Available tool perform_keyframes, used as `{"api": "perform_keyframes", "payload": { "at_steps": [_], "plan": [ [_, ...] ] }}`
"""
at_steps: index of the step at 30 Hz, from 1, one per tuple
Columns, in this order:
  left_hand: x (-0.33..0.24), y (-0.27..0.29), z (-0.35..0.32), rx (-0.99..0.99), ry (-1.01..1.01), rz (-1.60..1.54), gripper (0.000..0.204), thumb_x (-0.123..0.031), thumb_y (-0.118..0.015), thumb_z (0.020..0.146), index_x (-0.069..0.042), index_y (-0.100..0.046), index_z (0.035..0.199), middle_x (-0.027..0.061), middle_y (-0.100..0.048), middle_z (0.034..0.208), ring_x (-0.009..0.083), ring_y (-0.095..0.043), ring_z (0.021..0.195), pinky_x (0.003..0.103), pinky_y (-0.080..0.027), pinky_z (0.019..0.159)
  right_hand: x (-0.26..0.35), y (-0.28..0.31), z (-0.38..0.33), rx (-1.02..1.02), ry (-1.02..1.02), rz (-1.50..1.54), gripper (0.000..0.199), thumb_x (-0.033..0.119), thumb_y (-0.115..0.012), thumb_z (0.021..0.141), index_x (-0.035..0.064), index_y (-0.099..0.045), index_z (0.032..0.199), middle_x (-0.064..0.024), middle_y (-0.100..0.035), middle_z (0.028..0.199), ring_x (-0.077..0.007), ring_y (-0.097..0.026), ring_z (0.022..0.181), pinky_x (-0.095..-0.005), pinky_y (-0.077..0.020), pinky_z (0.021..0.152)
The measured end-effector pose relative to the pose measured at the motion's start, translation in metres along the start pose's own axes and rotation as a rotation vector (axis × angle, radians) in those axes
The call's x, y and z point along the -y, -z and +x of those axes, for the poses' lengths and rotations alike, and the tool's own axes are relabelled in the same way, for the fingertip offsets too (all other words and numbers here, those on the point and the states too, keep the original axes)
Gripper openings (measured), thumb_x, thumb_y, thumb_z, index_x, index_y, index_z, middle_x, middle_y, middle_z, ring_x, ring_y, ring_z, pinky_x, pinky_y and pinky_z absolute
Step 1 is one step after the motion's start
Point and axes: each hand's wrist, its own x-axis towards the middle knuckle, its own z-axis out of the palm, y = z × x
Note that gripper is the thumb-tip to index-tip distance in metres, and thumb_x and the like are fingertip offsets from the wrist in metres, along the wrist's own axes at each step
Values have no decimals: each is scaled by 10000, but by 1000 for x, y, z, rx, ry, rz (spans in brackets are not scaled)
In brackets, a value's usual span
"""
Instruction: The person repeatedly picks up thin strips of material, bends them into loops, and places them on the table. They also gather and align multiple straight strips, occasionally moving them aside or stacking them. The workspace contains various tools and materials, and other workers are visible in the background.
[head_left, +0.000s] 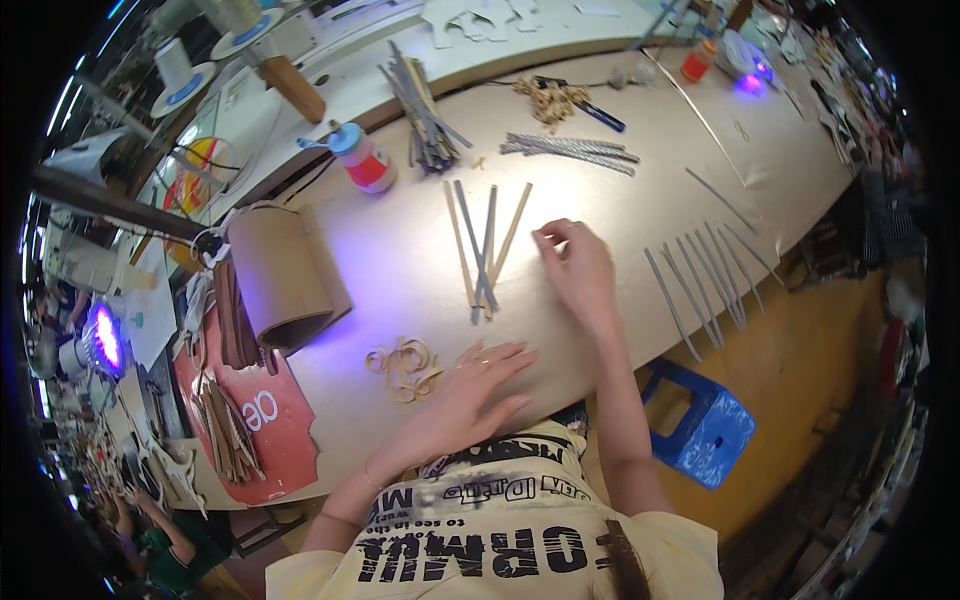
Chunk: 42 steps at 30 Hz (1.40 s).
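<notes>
My left hand (470,385) lies flat on the tan worktable (640,150), fingers spread, holding nothing, just right of a small pile of pale rubber bands (405,367). My right hand (575,265) rests palm down further out on the table, fingers curled at the tips and pinched together; whether it holds anything I cannot tell. To its left lie several thin wooden and grey strips (485,250) in a loose crossed bunch. A row of grey strips (705,280) lies to its right.
A cardboard roll (280,275), a glue bottle with red label (362,158), a bundle of sticks (425,115) and more grey strips (570,150) sit on the table. A red sheet with brown strips (235,420) is at left. A blue stool (700,420) stands below the table edge.
</notes>
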Motion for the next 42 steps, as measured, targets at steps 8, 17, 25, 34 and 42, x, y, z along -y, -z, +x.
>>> {"api": "perform_keyframes", "payload": {
  "at_steps": [8, 17, 25, 34, 42],
  "plan": [
    [28, 20, -71, -426, 250, -182, 432, -114, -661, 900, -53, -572, 1318, 149, -593, 1328, 303, -537, 1266, 402, -405, 1057, 58, -90, 38, 136, 176, -306, 358, 379, -670, 883, 41, -702, 999, -127, -656, 959, -277, -657, 864, -419, -510, 750],
    [42, 30, -82, -542, 139, -27, 367, -137, -666, 905, -55, -612, 1258, 149, -610, 1299, 311, -579, 1187, 377, -480, 962, 67, -125, 55, -41, 247, -548, 286, 302, -570, 932, 59, -706, 999, -134, -657, 953, -300, -646, 899, -446, -480, 787],
    [55, 71, -95, -899, 133, -312, 289, -100, -631, 926, -28, -642, 1205, 120, -673, 1157, 217, -639, 1055, 338, -488, 931, 144, -72, -5, 508, 33, 661, 201, 177, -617, 960, -15, -668, 937, 6, -631, 788, -74, -547, 707, -219, -420, 666],
    [56, 100, -66, -1029, 16, -877, 249, -91, -646, 935, -12, -660, 1170, 54, -695, 1034, 96, -634, 935, 272, -496, 876, 194, -55, -46, 365, 480, 390, 128, 120, -680, 907, -8, -672, 906, -70, -649, 751, -127, -576, 658, -261, -433, 635],
    [50, 81, -37, -1110, 12, -615, 151, -75, -699, 896, 0, -708, 1027, 46, -710, 899, 92, -641, 818, 247, -519, 765, 169, -38, -47, 302, 420, 516, 77, 70, -682, 891, -5, -677, 875, -46, -650, 743, -117, -575, 688, -257, -449, 682]
  ]
}}
